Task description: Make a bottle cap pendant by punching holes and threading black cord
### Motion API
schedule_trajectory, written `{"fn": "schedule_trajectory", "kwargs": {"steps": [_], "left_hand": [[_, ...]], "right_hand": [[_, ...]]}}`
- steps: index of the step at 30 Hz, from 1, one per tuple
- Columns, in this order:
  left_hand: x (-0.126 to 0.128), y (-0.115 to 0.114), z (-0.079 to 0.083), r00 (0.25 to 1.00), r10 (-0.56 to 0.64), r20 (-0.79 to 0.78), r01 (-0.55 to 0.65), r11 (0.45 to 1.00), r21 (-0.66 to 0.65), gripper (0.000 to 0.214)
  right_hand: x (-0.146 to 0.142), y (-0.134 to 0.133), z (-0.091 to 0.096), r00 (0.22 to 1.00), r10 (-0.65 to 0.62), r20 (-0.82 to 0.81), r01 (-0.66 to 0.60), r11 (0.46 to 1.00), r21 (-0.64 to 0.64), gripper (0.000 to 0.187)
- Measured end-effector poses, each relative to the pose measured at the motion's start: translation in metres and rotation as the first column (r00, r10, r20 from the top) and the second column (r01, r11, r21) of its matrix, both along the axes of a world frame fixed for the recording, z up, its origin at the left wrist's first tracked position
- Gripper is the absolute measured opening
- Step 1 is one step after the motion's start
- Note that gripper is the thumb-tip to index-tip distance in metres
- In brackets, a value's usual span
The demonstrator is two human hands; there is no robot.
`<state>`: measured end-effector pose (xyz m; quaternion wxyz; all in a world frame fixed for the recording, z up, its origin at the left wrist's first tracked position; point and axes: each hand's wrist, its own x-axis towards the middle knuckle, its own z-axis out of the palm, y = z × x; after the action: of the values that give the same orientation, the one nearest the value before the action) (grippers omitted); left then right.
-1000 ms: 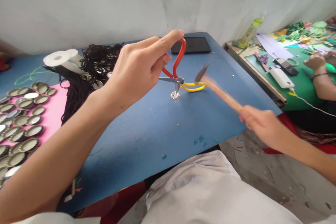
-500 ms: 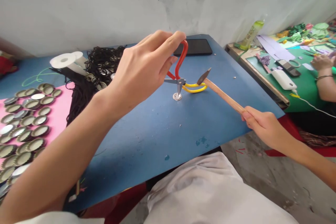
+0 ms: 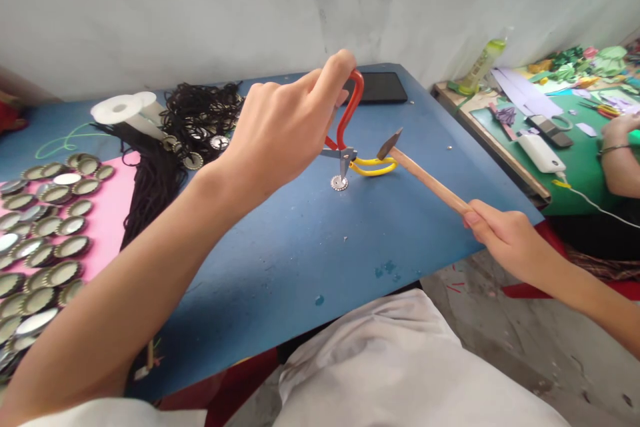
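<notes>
My left hand (image 3: 295, 113) is closed around the red handle of a pair of scissors (image 3: 349, 113), whose blades are spread. One blade points down onto a flattened bottle cap (image 3: 339, 183) lying on the blue table (image 3: 280, 260). The scissors' yellow handle sticks out to the right. In my right hand (image 3: 505, 233) is the wooden handle of a hammer (image 3: 430, 180), its dark metal head just beside the yellow handle. Whether the head touches that handle I cannot tell.
Many bottle caps (image 3: 55, 227) lie on pink paper (image 3: 113, 213) at left, near black cords (image 3: 200, 113) and a white spool (image 3: 125, 113). A phone (image 3: 380, 87) rests at the back. To the right, a co-worker's hand (image 3: 623, 130) is over a green-topped table (image 3: 580, 173).
My left hand has shifted its fingers slightly on the red handle, its wrist rising a little. The scissors, cap and hammer stay nearly where they were. The view has moved slightly.
</notes>
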<state>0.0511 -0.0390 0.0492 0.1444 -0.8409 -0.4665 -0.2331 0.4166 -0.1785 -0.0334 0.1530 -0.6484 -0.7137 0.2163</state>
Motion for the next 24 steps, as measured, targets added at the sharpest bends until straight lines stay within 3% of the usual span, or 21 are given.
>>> {"fn": "schedule_trajectory", "kwargs": {"steps": [5,9,12,15,17,19,21,24], "left_hand": [[0.004,-0.002,-0.006,0.994,0.111,-0.016,-0.110,0.993,0.053,0.048],[0.008,-0.008,-0.007,0.986,0.162,-0.043,-0.161,0.986,0.031,0.058],[0.010,-0.010,-0.007,0.982,0.189,-0.011,-0.188,0.981,0.042,0.055],[0.010,-0.010,-0.006,0.980,0.191,0.049,-0.192,0.981,0.014,0.044],[0.010,-0.009,-0.006,0.976,0.208,0.059,-0.207,0.978,-0.016,0.038],[0.010,-0.009,-0.006,0.970,0.239,0.035,-0.238,0.971,-0.032,0.037],[0.009,-0.008,-0.006,0.965,0.262,0.011,-0.261,0.965,-0.032,0.038],[0.009,-0.007,-0.007,0.962,0.274,0.006,-0.274,0.962,-0.020,0.034]], "right_hand": [[0.001,-0.001,0.014,1.000,-0.021,-0.020,0.022,1.000,0.006,0.061],[0.000,-0.006,0.046,0.953,-0.106,-0.284,0.123,0.991,0.045,0.053],[-0.004,-0.007,0.056,0.885,-0.128,-0.447,0.241,0.948,0.207,0.041],[-0.006,-0.002,0.046,0.945,-0.077,-0.319,0.167,0.950,0.265,0.047],[-0.006,0.002,0.038,0.998,0.021,-0.054,-0.017,0.997,0.078,0.060],[-0.005,0.003,0.037,0.996,0.065,0.060,-0.066,0.998,0.016,0.063],[-0.003,0.000,0.044,0.998,0.036,0.048,-0.042,0.993,0.114,0.061],[-0.001,-0.005,0.051,0.990,-0.076,-0.119,0.108,0.951,0.289,0.054]]}}
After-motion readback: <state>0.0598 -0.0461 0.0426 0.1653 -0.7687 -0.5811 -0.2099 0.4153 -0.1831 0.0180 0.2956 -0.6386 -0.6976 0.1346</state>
